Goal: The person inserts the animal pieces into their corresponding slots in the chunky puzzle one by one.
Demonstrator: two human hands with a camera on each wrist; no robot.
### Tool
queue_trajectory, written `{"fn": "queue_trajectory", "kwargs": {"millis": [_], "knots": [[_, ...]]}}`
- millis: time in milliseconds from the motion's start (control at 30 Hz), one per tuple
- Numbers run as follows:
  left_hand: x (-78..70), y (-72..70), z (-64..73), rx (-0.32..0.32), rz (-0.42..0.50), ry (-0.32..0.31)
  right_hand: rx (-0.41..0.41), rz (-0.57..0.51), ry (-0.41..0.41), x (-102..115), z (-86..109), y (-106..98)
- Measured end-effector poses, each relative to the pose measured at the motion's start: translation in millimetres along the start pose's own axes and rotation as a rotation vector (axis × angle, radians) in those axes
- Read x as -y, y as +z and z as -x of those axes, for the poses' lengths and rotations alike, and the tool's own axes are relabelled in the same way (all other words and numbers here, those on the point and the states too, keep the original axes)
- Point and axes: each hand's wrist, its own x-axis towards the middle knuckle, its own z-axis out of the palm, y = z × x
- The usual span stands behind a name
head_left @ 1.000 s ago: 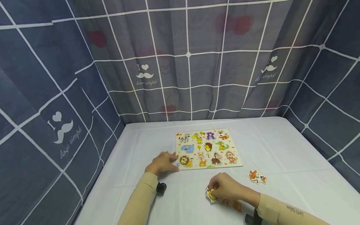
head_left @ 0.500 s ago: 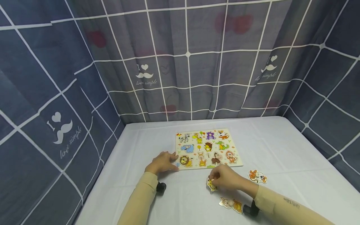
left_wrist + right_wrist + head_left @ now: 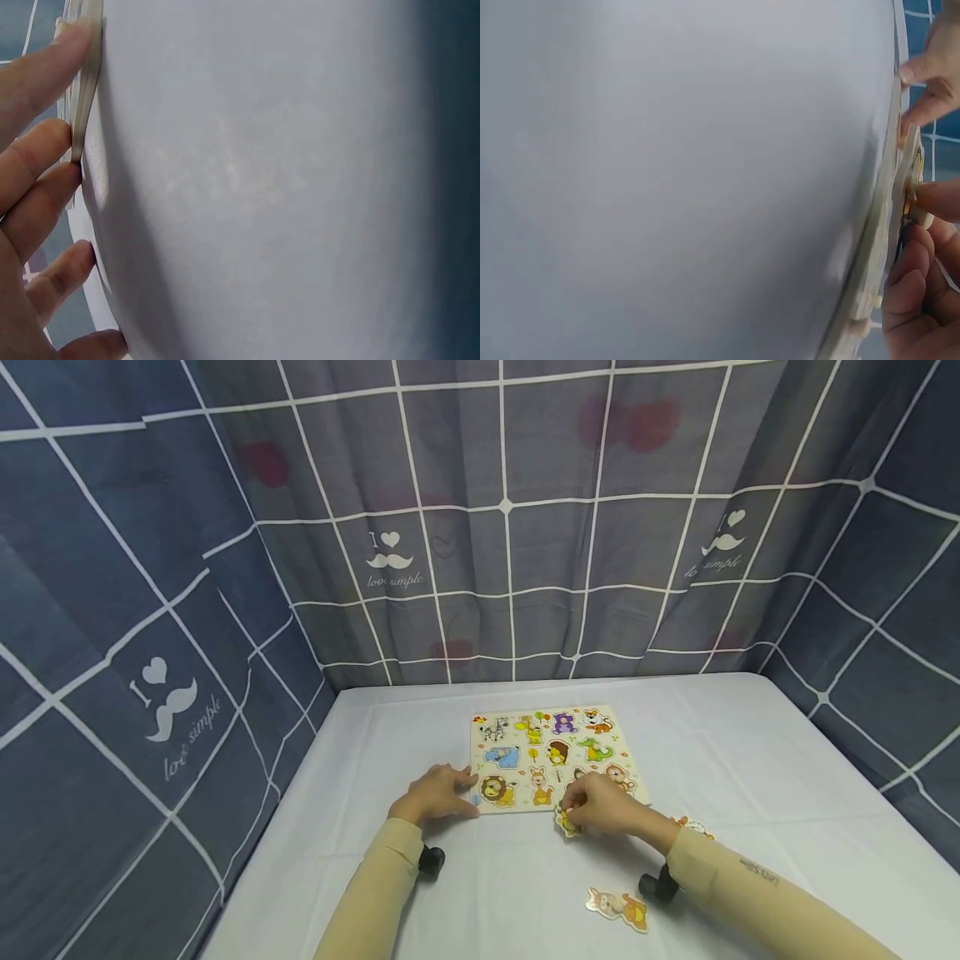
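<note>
A wooden animal puzzle board (image 3: 504, 717) lies on the white table, its printed zebra, lion, elephant and others facing up. My left hand (image 3: 435, 793) rests against the board's left edge, thumb by the near corner; in the left wrist view its fingertips (image 3: 54, 135) touch the edge. My right hand (image 3: 603, 803) pinches a yellow animal puzzle piece (image 3: 566, 823) by its small knob (image 3: 922, 217). That piece is held tilted at the board's front edge, partly covered by the fingers. The right hand hides part of the gorilla picture.
A kangaroo puzzle piece (image 3: 618, 908) lies on the table nearer to me. Another puzzle piece (image 3: 697, 828) to the right is partly hidden behind the right forearm. Dark checked curtains (image 3: 465, 552) stand around the table (image 3: 405, 727) at the back and sides.
My right hand has carried the yellow piece away from me, from beside the kangaroo piece to the board's front edge. The kangaroo piece has come into full view. The left hand stays put.
</note>
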Motion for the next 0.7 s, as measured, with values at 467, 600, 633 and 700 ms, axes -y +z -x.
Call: {"fn": "queue_trajectory", "kwargs": {"millis": [467, 600, 633, 700], "knots": [[1.4, 2.4, -0.9, -0.008, 0.009, -0.022, 0.02, 0.038, 0.006, 2, -33.2, -19], [2.3, 2.8, -1.6, -0.007, 0.015, -0.024, 0.007, 0.052, 0.015, 1, -41.7, -19], [2.5, 2.8, -2.1, -0.007, 0.012, -0.021, 0.002, 0.057, 0.027, 0, -43.8, -20], [2.3, 2.4, -2.5, -0.006, 0.011, -0.015, -0.005, 0.064, 0.043, -1, -47.8, -22]]}}
